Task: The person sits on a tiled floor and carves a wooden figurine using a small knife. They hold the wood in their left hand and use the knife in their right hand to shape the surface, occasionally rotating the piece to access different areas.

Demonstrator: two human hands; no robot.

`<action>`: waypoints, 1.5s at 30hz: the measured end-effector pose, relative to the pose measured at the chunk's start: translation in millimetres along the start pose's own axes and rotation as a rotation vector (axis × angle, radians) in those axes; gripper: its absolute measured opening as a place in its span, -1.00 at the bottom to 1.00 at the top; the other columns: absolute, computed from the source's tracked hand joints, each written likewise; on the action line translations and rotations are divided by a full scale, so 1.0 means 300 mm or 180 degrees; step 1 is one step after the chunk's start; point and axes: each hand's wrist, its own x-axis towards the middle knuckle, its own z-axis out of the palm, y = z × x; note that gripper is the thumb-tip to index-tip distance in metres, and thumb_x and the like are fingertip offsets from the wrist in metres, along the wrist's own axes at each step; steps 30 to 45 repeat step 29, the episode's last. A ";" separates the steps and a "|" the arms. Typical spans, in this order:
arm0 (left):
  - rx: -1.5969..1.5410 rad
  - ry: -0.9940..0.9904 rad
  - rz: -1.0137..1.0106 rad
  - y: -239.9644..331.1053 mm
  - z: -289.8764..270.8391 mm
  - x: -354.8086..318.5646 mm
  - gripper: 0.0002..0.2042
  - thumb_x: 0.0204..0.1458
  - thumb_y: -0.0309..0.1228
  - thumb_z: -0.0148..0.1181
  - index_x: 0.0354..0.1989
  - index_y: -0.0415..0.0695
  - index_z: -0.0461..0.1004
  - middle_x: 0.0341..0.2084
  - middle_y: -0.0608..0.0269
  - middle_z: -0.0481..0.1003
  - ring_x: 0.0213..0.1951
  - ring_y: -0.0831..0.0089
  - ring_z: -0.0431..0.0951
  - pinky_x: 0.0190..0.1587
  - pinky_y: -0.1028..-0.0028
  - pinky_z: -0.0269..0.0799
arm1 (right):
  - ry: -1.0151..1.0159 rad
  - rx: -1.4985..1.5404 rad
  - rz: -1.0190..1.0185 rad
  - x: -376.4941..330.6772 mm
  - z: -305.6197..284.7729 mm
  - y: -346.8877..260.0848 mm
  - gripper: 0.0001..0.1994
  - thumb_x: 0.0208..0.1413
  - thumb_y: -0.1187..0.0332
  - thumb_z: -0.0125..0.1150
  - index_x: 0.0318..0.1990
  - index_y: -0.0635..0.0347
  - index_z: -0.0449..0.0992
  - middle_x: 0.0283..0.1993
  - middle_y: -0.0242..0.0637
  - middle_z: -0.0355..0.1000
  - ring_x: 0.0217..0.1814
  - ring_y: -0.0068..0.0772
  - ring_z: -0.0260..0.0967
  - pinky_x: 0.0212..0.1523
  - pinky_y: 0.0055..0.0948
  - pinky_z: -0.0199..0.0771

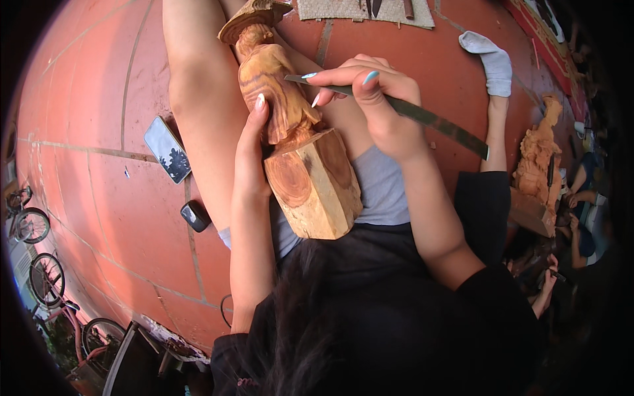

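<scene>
Item: wooden figure [274, 92] on its uncut block base, lying across my lap; my left hand [254, 142] is closed around its side and my right hand [373, 99] pinches a long flat file [422, 115] whose tip lies on the torso. I judge the body well shaped and smoothing under way, the base untouched. The figure's head is foreshortened at the top edge, its far side hidden; a second carving [538, 162] beside a seated neighbour at right is blurred.

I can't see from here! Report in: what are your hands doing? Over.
Left hand steadies carving. Right hand holds file, tip on carving. Phone on floor, clear of work.
</scene>
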 end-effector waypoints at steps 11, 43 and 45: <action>-0.0027 -0.0033 0.0086 0.004 0.008 -0.008 -0.56 0.19 -0.14 0.01 0.05 -0.27 0.34 -0.16 0.08 0.51 -0.14 0.36 0.55 -0.04 0.37 0.47 | -0.1165 -0.0723 -0.0130 -0.041 -0.054 -0.124 -0.58 0.14 -0.03 0.10 -0.51 0.12 0.58 -0.62 -0.50 0.41 -0.51 -0.52 0.26 -0.21 -0.43 0.07; 0.0062 -0.0112 0.0060 0.007 -0.008 0.005 -0.58 0.17 -0.11 0.04 -0.01 -0.24 0.37 -0.23 0.19 0.51 -0.21 0.48 0.53 -0.09 0.48 0.45 | -0.1227 -0.1346 -0.0159 -0.050 -0.020 -0.193 -0.74 0.13 0.23 0.19 -0.52 0.19 0.55 -0.63 -0.45 0.36 -0.54 -0.48 0.21 -0.26 -0.37 -0.01; 0.0062 -0.0112 0.0060 0.007 -0.008 0.005 -0.58 0.17 -0.11 0.04 -0.01 -0.24 0.37 -0.23 0.19 0.51 -0.21 0.48 0.53 -0.09 0.48 0.45 | -0.1227 -0.1346 -0.0159 -0.050 -0.020 -0.193 -0.74 0.13 0.23 0.19 -0.52 0.19 0.55 -0.63 -0.45 0.36 -0.54 -0.48 0.21 -0.26 -0.37 -0.01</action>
